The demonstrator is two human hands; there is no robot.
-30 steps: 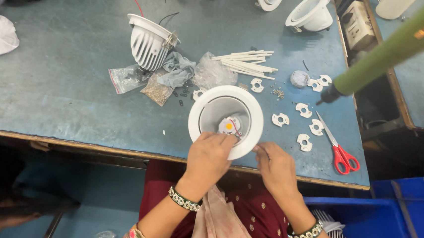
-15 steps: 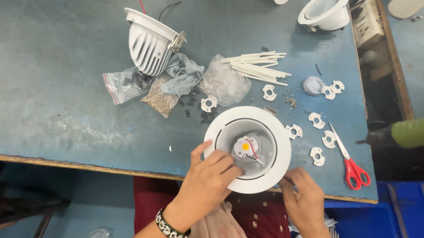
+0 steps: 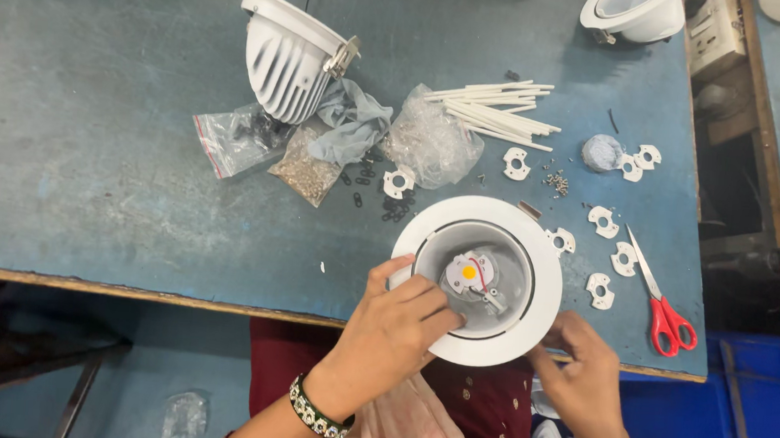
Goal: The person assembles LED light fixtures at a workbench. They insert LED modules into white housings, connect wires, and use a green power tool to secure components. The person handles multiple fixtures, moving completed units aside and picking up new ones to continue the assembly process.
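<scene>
— At the near edge of the bench (image 3: 90, 189), the round white downlight housing (image 3: 475, 280) lies face up, partly overhanging the lip. See how it's held?

— Left hand (image 3: 391, 333) comes over the housing's rim from the near side, fingers curled inward, tips against the small LED plate (image 3: 470, 275) with the yellow dot at the bottom of the bowl. Whether they pinch anything, I can't tell.

— And the right hand (image 3: 580, 374)?

— Loosely cupped under the housing's near-right rim, steadying it, nothing pinched.

— What would make this go well, in your view?

— I'd say keep that rim braced so the housing can't rock off the edge, and press the plate flat rather than by one corner; the red wire beside it looks easy to trap.

— Spare parts?

— White clips (image 3: 605, 220) lie scattered right of the housing, red-handled scissors (image 3: 667, 307) beyond them, a finned white lamp body (image 3: 287, 56) well up-left.
</scene>
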